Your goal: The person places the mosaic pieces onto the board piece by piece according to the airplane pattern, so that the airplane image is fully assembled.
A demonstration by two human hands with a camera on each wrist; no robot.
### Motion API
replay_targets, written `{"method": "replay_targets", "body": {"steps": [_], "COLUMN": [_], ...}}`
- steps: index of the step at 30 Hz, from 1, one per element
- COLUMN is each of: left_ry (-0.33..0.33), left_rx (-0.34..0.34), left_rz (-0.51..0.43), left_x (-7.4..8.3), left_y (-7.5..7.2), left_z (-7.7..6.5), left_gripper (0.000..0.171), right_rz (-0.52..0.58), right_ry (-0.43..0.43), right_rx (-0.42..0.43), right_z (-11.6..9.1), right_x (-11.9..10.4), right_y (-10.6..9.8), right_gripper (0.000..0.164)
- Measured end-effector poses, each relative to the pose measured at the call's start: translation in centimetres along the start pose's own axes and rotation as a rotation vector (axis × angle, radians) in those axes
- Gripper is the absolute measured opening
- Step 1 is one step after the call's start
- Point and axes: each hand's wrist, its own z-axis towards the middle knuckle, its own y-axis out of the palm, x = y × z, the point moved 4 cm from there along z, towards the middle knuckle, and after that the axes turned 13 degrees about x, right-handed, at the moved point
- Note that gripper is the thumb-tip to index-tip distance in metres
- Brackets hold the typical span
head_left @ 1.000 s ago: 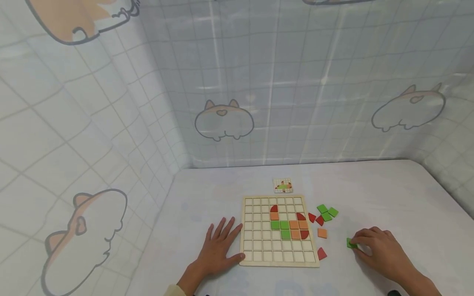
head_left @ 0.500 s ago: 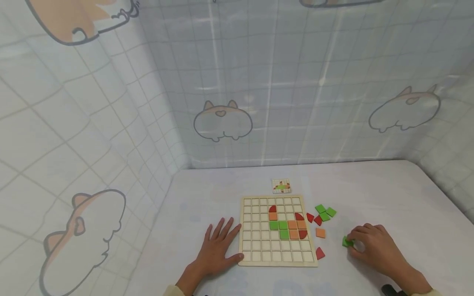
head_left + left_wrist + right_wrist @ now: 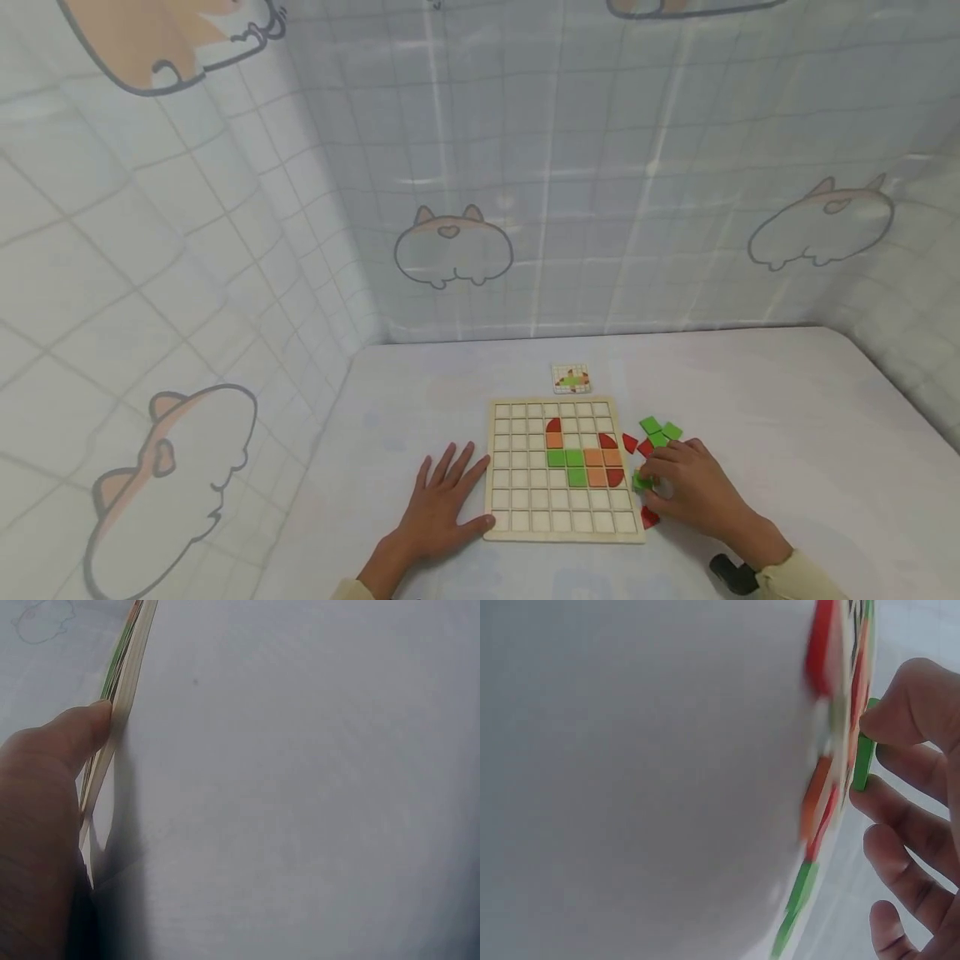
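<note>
A wooden grid board (image 3: pixel 519 500) lies flat on the table, with green and orange square tiles and red quarter-round tiles set in some cells. My left hand (image 3: pixel 438 512) rests on the table with fingers spread along the board's left side. In the left wrist view its thumb (image 3: pixel 86 731) presses against the board's edge. Just off the board's right edge, my right hand (image 3: pixel 697 492) pinches a green square tile (image 3: pixel 864 761) between thumb and fingers, holding it above the tabletop. The right hand hides the loose orange tile in the head view; an orange tile (image 3: pixel 815 796) shows below in the right wrist view.
Several loose green tiles (image 3: pixel 650 426) lie right of the board, with red quarter-round tiles (image 3: pixel 630 443) beside them. Another red tile (image 3: pixel 649 518) is near the right hand. A small pattern card (image 3: pixel 572 378) sits behind the board. Patterned cloth walls (image 3: pixel 637 250) surround the table.
My right hand has carried the green tile left from the open table to the board's right edge, over the loose orange tile. The left hand stays in place.
</note>
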Motion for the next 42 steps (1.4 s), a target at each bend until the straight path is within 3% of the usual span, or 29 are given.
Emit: {"method": "replay_targets", "body": {"steps": [6,16,24,33,42], "left_ry": [0.000,0.015,0.018,0.023,0.020], "left_rx": [0.000,0.009,0.016,0.030,0.045], "left_rz": [-0.004,-0.008,-0.014,-0.023,-0.016], "left_x": [0.2,0.1,0.0,-0.1,-0.3], "left_y": [0.1,0.3,0.5,0.5,0.5], "left_z": [0.0,-0.1,-0.3,-0.3,-0.1], "left_gripper": [0.083,0.082,0.082,0.081,0.081], "right_rz": [0.086,0.150,0.207,0.142,0.089], "right_ry": [-0.097,-0.140,-0.279,-0.317,-0.290], "right_rx": [0.068,0.077,0.090,-0.010,-0.115], "right_z": [1.2,3.0,4.6,5.5,6.0], "right_x": [-1.5,-4.1,-6.5,-7.9,-8.0], "right_y": [1.5,2.9,4.4,5.6,6.0], "right_gripper": [0.017,0.016,0.016,0.008,0.007]}}
